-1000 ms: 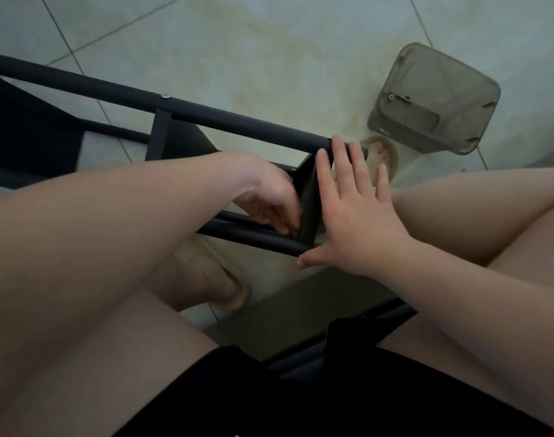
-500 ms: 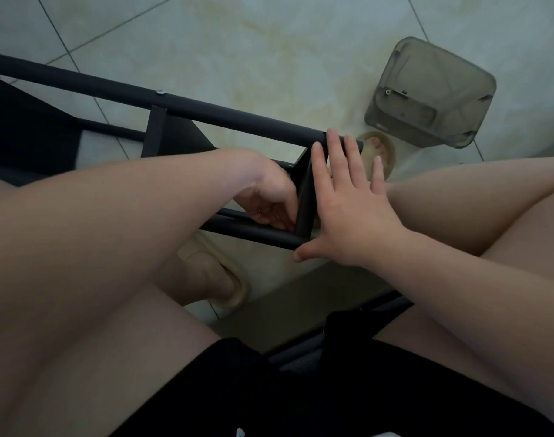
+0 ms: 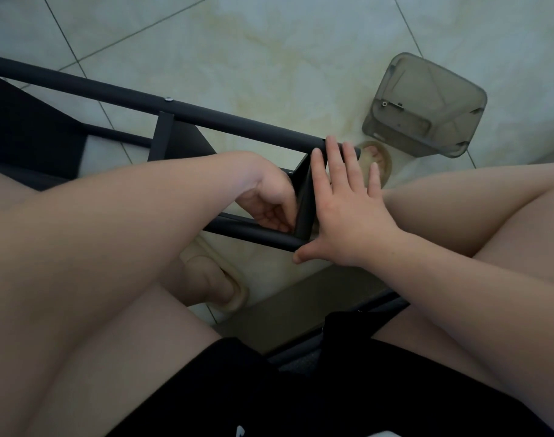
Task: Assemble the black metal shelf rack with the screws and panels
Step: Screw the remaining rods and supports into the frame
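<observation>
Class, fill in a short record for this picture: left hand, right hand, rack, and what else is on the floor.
left hand: fingers curled beside the crosspiece; anything held is hidden
right hand: flat, fingers straight, pressing the crosspiece
rack: black, partly built, on the tiled floor, one screw in its upper tube
also on floor: grey plastic box

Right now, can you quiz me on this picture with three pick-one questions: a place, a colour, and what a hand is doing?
1. Where is the grey plastic box? A) on the floor B) on a lap C) on top of the rack
2. What colour is the rack? A) red B) black C) white
3. How is the right hand? A) a fist B) gripping a hammer C) flat, fingers straight
Answers: 1 A, it sits on the floor beyond the rack; 2 B, its metal is black; 3 C, it lies flat against the rack.
</observation>
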